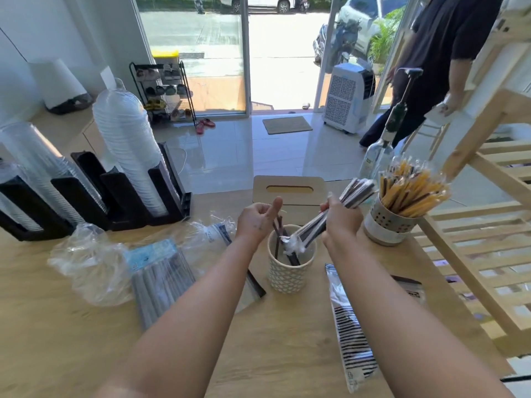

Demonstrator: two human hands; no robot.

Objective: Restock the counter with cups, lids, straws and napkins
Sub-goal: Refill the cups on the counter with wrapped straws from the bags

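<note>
My right hand (342, 218) grips a bundle of wrapped dark straws (333, 216), tilted with its lower end inside a patterned cup (288, 275) at the counter's middle. Over the cup's left rim, my left hand (258, 222) pinches a few dark straws (278, 228) that stand in the cup. A white perforated holder (388, 225) full of yellow wrapped straws stands to the right. A black rack (120, 196) at the left holds a stack of clear lids (129, 145) and clear cups (37, 168). A wooden napkin box (288, 191) sits behind the cup.
Straw packets lie on the wooden counter (273, 340): one at left (161, 277) beside crumpled clear plastic (94, 262), one striped at right (350, 334). A wooden slatted shelf (482, 239) borders the right. A pump bottle (379, 156) stands behind. A person in black (431, 67) stands near the door.
</note>
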